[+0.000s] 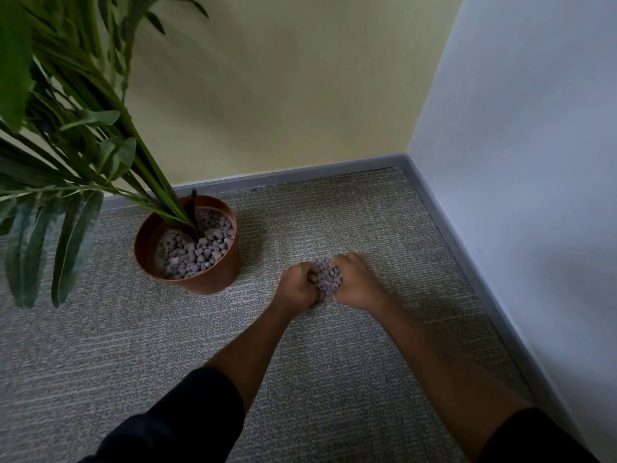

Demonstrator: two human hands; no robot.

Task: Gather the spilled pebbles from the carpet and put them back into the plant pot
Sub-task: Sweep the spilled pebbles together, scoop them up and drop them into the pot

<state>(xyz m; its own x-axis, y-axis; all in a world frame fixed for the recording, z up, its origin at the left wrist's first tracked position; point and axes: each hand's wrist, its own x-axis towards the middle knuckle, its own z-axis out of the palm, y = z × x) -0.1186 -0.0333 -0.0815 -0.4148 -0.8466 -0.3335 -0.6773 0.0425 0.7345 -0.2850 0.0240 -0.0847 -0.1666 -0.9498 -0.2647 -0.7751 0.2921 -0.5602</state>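
A heap of grey-brown pebbles (329, 279) lies on the grey carpet (133, 345), pressed between my two hands. My left hand (297, 285) cups the heap from the left and my right hand (355, 282) cups it from the right, fingers curled around the pebbles. Both hands rest low on the carpet. To their left stands a brown plant pot (220, 275), filled with several more pebbles (197, 252) around the stems of a green plant (66, 128). The pot is about a hand's width from my left hand.
Long green leaves (50, 235) hang over the carpet left of the pot. A yellow wall (283, 95) with a grey skirting strip (300, 173) runs behind, and a white wall (534, 162) closes the corner on the right.
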